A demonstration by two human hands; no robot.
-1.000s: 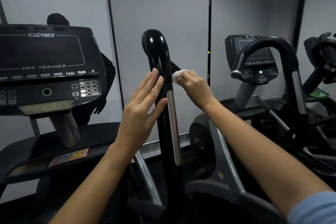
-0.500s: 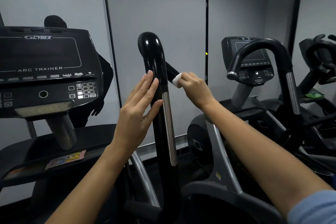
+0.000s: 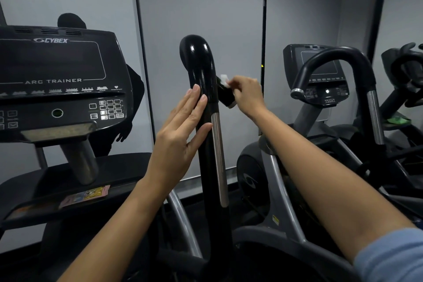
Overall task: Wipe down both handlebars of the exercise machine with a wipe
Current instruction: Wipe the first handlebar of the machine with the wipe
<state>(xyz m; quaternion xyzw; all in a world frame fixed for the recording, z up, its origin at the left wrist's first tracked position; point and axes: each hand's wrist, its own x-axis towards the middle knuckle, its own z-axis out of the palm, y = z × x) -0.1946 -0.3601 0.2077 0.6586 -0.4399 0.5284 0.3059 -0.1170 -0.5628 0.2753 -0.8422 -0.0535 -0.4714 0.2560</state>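
Observation:
A glossy black handlebar (image 3: 201, 62) with a curved top and a steel strip down its front stands upright in the middle. My left hand (image 3: 180, 135) lies flat against its left side with straight fingers. My right hand (image 3: 246, 95) pinches a small white wipe (image 3: 224, 80) and holds it against a short black stub (image 3: 225, 95) that juts out behind the bar to the right.
The Cybex Arc Trainer console (image 3: 57, 84) fills the left. A neighbouring machine's black curved handlebar (image 3: 338, 59) and console (image 3: 320, 71) stand to the right. Grey wall panels lie behind. A colourful packet (image 3: 84, 196) lies on the ledge below the console.
My right hand with the wipe has shifted slightly right and down along the stub behind the bar. My left hand stays flat on the handlebar.

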